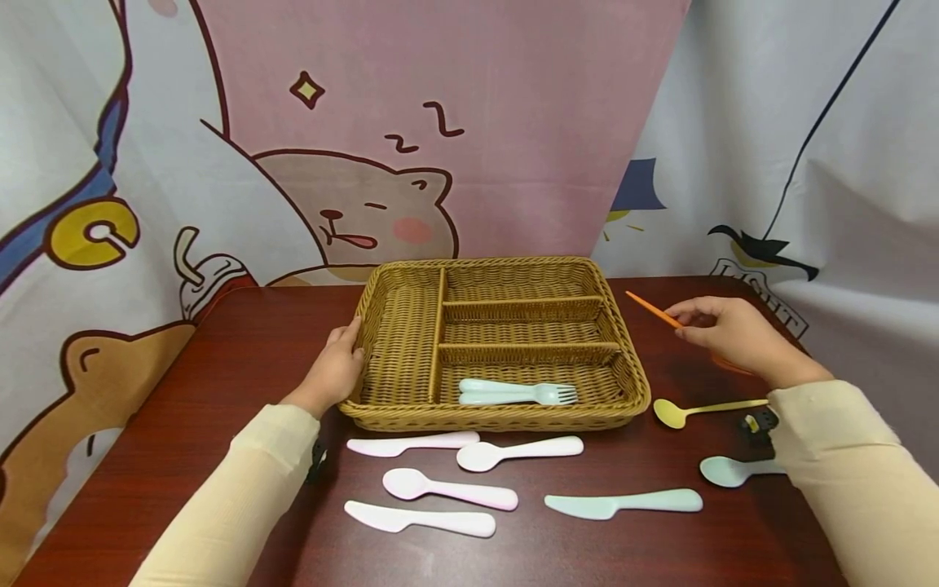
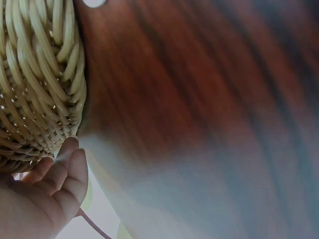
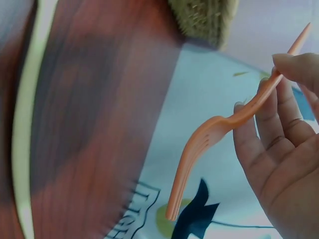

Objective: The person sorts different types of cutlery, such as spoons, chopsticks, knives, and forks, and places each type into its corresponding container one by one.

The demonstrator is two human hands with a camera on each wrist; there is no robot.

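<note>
My right hand (image 1: 722,330) pinches an orange fork (image 3: 202,137) by its handle, thumb on one side and fingers on the other. It is raised right of the wicker basket (image 1: 487,417), with the handle end pointing toward the basket and the tines hanging down in the right wrist view. My left hand (image 1: 333,367) rests against the basket's left side, its fingers (image 2: 75,172) fairly straight along the woven wall. Two pale green forks (image 1: 513,395) lie together in the basket's front right compartment.
Before the basket lie a pink-white knife (image 1: 411,443), a white spoon (image 1: 521,451), a pink spoon (image 1: 451,489), a white knife (image 1: 418,518) and a green knife (image 1: 623,504). On the right are a yellow spoon (image 1: 671,413) and a green spoon (image 1: 726,471). A printed curtain (image 1: 513,122) hangs behind.
</note>
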